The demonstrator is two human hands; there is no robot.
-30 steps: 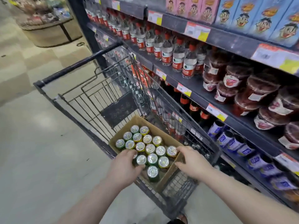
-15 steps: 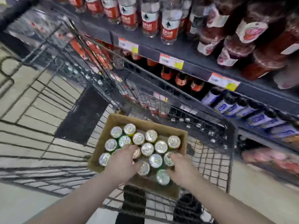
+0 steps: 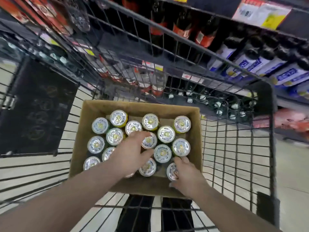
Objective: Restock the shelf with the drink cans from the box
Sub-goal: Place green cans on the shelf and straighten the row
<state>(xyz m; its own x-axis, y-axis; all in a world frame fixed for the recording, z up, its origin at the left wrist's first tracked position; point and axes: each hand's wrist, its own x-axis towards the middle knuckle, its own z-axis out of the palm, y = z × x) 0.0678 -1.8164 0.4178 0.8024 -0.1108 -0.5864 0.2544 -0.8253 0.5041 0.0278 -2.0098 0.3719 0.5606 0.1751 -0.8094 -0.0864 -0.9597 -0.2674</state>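
Drink cans (image 3: 166, 134), short metal cylinders with silver pull-tab lids and green or yellow sides, stand packed in the open brown cardboard box (image 3: 195, 131), which sits in the black wire shopping cart (image 3: 234, 148) beside the dark store shelf (image 3: 294, 20). This looks like the pick-up step. The left hand (image 3: 132, 154) lies spread over the middle cans, fingers loose, gripping nothing yet. The right hand (image 3: 187, 177) curls round a can at the box's near right corner; whether it has closed I cannot tell. Every can stands upright, long axis vertical, lid up. Next, each hand needs a firm hold on a can's side, then a straight lift clear of its neighbours
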